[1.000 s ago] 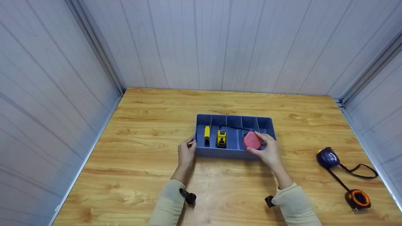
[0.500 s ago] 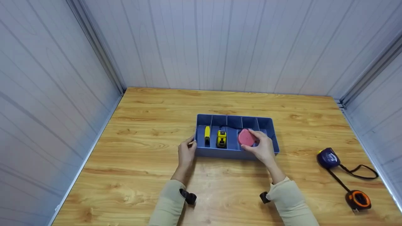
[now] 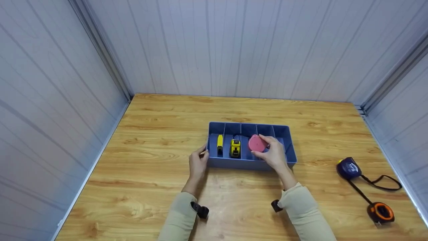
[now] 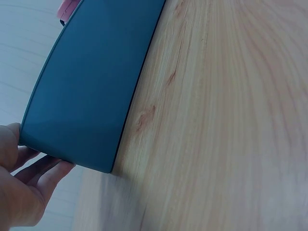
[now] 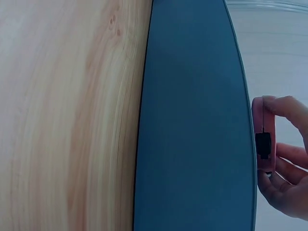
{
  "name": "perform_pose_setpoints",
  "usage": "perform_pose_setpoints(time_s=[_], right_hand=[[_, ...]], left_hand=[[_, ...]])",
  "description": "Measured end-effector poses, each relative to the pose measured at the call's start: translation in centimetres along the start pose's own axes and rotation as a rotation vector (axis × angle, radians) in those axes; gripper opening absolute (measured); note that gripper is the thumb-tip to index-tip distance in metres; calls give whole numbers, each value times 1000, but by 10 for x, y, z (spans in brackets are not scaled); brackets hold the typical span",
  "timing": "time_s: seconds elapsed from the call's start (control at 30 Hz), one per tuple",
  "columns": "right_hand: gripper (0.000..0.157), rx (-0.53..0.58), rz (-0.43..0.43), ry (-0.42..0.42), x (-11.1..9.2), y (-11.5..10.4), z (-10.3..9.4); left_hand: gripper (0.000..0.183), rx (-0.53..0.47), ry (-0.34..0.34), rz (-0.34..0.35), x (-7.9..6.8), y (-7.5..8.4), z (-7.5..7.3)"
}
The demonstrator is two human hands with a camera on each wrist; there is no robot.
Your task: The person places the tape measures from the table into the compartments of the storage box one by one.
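My left hand point(image 3: 198, 164) grips the left end of a blue divided box point(image 3: 240, 163), its thumb up at the rim corner and the fingers along the end wall point(image 4: 86, 91). Between thumb and fingers my right hand point(image 3: 275, 154) pinches a round pink tape measure point(image 3: 257, 144). It is over the box's middle compartment, flat face toward the head camera. From the right wrist, the pink tape measure point(image 5: 263, 115) appears edge-on beside the rim, with a black tab on it. A slim yellow tape measure point(image 3: 220, 144) stands in the leftmost compartment, a yellow-and-black one point(image 3: 235, 147) in the second.
To the right on the wooden table point(image 3: 133, 140) lie a dark blue tape measure point(image 3: 349, 168) with a looped black strap and an orange-and-black tape measure point(image 3: 381, 212) with its strap stretched toward the blue one. Pale panel walls point(image 3: 227, 47) enclose the table's back and sides.
My right hand has carried the pink tape measure leftward and slightly away from me, from the box's fourth compartment to over the middle one. The left hand has stayed at the box's left end.
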State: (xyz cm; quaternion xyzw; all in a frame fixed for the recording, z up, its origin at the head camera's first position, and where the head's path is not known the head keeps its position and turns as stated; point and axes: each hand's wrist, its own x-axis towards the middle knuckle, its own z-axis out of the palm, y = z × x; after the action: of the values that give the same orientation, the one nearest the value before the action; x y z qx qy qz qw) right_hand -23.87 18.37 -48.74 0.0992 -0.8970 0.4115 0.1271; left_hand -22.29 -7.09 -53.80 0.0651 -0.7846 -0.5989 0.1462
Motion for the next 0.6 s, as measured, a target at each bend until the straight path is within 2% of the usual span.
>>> perform_pose_setpoints(time_s=[0.33,0.6], right_hand=[[62,-19,-11,-19,9,-4,6],[63,-75,-59,-18,16,-4,10]], left_hand=[[35,-22,-3,3,1,0,0],[35,-12,-13,4,-1,-1,-1]])
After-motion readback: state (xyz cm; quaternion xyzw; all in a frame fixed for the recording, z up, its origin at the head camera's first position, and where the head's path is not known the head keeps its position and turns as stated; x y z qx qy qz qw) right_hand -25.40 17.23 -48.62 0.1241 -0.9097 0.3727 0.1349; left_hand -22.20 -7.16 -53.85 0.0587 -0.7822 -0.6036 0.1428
